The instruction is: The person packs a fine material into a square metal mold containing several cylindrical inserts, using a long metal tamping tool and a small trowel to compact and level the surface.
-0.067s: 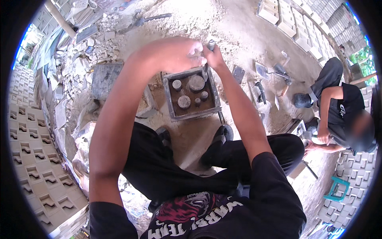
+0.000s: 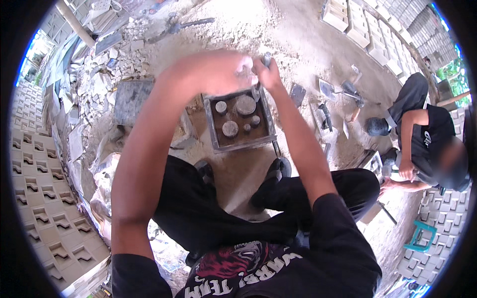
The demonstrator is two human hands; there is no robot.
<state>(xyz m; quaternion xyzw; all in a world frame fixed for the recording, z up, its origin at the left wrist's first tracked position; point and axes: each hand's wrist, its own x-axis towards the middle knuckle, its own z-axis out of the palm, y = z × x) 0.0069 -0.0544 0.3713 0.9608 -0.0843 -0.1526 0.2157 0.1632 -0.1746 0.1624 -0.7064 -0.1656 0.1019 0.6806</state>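
Closest in you get a black T-shirt with a red and white print, then black trousers on spread legs and 2 dark shoes, one on the left and one on the right, planted on the sandy ground.

Right past the feet sits a square metal mould on the ground, rusty frame, brown inside with about 6 grey round studs of different sizes sticking up.

Both arms reach over the far edge of the mould. The left hand is blurred, fingers curled loosely at the far rim, and I can't tell if it's actually gripping anything. The right hand is closed tight around a thin dark handle poking up at the mould's far right corner.

Left of the mould lies a dark flat slab among broken rubble. Off to the far left are rows of pale cast blocks.

On the right another person in black is crouching, with a trowel lying near them and a small teal stool by more blocks. Stacked blocks sit at the far top right.
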